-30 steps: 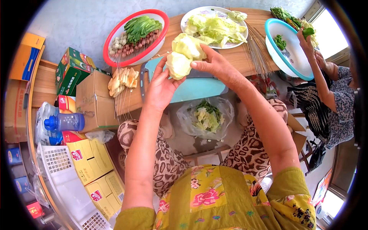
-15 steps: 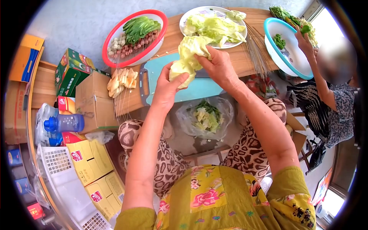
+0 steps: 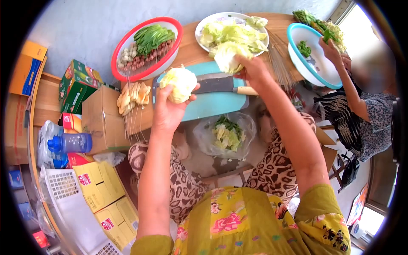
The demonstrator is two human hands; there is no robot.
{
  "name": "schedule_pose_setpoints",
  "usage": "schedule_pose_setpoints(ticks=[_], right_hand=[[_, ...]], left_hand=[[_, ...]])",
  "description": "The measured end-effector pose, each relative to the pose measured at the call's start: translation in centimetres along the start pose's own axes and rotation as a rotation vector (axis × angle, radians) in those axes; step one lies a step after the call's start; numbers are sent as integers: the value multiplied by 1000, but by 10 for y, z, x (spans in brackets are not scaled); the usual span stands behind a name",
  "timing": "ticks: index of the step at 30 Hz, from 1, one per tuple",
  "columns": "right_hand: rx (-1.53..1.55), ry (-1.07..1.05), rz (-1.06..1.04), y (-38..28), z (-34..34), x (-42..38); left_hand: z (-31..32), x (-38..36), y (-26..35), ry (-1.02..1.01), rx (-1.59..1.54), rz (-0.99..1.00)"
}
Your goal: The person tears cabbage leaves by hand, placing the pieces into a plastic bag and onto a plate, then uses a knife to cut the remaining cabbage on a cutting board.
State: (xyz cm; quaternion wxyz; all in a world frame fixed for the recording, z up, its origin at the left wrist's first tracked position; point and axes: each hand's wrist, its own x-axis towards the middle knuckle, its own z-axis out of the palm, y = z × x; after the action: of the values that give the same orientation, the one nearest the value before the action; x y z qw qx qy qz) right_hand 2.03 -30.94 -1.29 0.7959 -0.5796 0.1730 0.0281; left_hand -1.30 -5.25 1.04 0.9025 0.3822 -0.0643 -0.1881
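Here the left hand (image 3: 170, 111) grips the cabbage core (image 3: 179, 83), the right hand (image 3: 254, 70) a torn leaf (image 3: 227, 56).

a pale yellow-green cabbage head (image 3: 180, 83) is sitting over a light blue cutting board (image 3: 212, 104). a white basin with a red rim (image 3: 117, 63) is showing dark green leaves. another white basin is wearing a turquoise rim (image 3: 293, 57). an apron (image 3: 238, 223) is showing pink flowers on mustard yellow, and trousers (image 3: 182, 182) are showing leopard spots.

One head-worn view — looking steeply down, close over the hands and wooden table (image 3: 199, 53).
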Motion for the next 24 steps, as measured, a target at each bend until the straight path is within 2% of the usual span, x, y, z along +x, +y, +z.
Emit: schedule_pose_setpoints(ticks=[2,5,8,9,11,12,14,17,20,21,24], right_hand=[[-86,-30,92,16,-4,2],[33,-50,215,28,-1,2],[134,-95,124,11,-22,48],[267,-161,99,-7,-25,62],[429,-62,-48,-42,-15,73],[427,-63,-55,-42,-14,75],[304,94,81,-33,-13,78],[78,-105,154,3,-5,47],[-133,-206,5,9,23,-17],[-126,-219,18,10,27,-28],[-269,-290,-339,14,35,-45]], left_hand=[[1,1,1,27,-28,9],[0,5,1,81,-44,13],[-1,6,4,45,30,34],[-3,7,3,41,26,33],[-11,11,-1,58,15,35],[-12,12,-4,52,14,39],[-12,14,-7,111,13,67],[-4,14,-5,92,3,80],[3,13,-4,131,-33,73],[0,14,-6,149,-26,74],[-7,16,-12,76,-134,-2]])
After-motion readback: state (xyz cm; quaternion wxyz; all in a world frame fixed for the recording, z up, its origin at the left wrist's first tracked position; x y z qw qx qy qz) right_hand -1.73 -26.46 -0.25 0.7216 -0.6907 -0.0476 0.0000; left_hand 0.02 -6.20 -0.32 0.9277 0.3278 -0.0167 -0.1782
